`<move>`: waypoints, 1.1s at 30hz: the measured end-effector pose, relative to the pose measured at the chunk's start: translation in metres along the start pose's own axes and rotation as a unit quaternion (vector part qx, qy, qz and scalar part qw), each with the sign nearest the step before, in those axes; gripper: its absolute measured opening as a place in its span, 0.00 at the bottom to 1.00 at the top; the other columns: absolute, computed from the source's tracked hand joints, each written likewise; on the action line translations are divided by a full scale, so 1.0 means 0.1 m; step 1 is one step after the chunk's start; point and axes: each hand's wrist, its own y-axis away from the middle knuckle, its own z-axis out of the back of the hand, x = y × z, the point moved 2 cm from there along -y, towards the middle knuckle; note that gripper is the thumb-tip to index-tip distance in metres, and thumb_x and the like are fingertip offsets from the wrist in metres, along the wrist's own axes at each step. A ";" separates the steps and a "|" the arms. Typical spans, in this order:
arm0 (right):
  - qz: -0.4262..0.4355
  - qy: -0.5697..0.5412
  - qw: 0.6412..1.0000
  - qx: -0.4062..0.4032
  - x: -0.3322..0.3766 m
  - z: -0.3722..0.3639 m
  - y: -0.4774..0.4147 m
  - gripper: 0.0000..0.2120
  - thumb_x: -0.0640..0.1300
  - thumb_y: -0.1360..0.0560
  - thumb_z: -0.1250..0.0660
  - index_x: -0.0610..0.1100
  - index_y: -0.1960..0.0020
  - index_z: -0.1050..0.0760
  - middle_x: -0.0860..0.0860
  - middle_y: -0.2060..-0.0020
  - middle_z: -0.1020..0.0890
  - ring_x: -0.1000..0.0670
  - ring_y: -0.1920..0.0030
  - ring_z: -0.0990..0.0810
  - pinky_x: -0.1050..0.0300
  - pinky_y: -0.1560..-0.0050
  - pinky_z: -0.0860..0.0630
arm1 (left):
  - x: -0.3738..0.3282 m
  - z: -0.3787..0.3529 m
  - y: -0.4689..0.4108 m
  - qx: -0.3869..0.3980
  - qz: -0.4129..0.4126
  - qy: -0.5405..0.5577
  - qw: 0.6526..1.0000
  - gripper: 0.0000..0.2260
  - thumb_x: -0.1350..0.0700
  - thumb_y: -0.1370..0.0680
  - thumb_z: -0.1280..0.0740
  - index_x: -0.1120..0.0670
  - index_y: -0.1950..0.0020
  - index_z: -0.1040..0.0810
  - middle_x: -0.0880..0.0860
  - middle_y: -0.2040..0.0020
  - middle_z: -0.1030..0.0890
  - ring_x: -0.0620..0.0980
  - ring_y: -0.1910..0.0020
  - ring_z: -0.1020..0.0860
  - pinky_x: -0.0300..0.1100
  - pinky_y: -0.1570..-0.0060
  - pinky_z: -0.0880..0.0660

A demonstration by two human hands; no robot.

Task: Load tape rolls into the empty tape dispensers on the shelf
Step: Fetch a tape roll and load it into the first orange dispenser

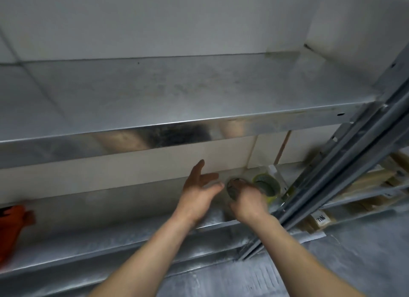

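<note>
- Head cam, looking down into a metal rack. The upper shelf (177, 93) fills most of the frame, shiny and scuffed, and its front lip reflects both forearms.
- Lower shelf (88, 208) is where stuff is going on; both arms reach in under the upper one, toward its right end.
- Grey upright post (354, 163) runs diagonally down the right side. Some wooden-looking stock sits behind it, pretty blurry.
- Left hand (199, 192) is stretched forward, palm turned toward the other hand, fingers straight and spread apart, thumb pointing right. It's holding nothing, and its thumb tip is near the roll. Can't tell if it touches.
- Right hand (247, 201) is just beside it, knuckles up, fingers curled down and clamped on a dark tape roll (234, 189) held low over the shelf surface. Motion blur here, so the finer grip details are mush.
- Orange thing (11, 228) lies at the far left of the lower shelf, well apart from both hands.
- Clear tape dispenser (276, 177) sits just right of the right hand, by the post, with a yellow-green roll (266, 186) already in it.
- Small white label (321, 219) with handwriting, low on the right behind the post.
</note>
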 end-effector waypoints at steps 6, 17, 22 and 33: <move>0.045 0.121 0.988 0.085 -0.14 -0.10 -0.15 0.11 0.46 0.29 0.33 0.51 0.46 0.23 0.49 0.48 0.17 0.46 0.44 0.20 0.51 0.46 0.26 | -0.01 -0.12 0.04 -0.032 0.009 -0.021 0.999 0.23 0.50 0.33 0.27 0.47 0.38 0.24 0.48 0.37 0.22 0.50 0.36 0.26 0.38 0.43 0.30; 0.026 -0.424 0.903 0.065 0.44 0.03 -0.19 0.11 0.48 0.26 0.31 0.41 0.60 0.18 0.44 0.64 0.15 0.40 0.60 0.17 0.50 0.60 0.24 | -0.01 0.10 0.28 -0.175 0.035 0.006 0.984 0.29 0.41 0.39 0.29 0.47 0.39 0.23 0.47 0.39 0.21 0.48 0.38 0.25 0.41 0.42 0.28; 0.057 -0.596 0.797 0.083 0.89 0.09 0.01 0.15 0.52 0.28 0.29 0.38 0.59 0.20 0.46 0.65 0.17 0.47 0.62 0.23 0.52 0.59 0.30 | -0.02 0.36 0.41 -0.254 0.021 0.026 0.967 0.15 0.55 0.23 0.31 0.56 0.37 0.22 0.48 0.52 0.18 0.38 0.53 0.20 0.24 0.58 0.29; 0.175 -0.616 0.755 0.142 1.83 0.13 0.78 0.11 0.31 0.25 0.37 0.41 0.59 0.18 0.55 0.71 0.19 0.60 0.70 0.24 0.68 0.68 0.30 | 0.10 1.18 0.96 -0.357 -0.027 0.146 0.922 0.06 0.61 0.20 0.33 0.62 0.52 0.18 0.56 0.60 0.16 0.46 0.64 0.20 0.37 0.64 0.23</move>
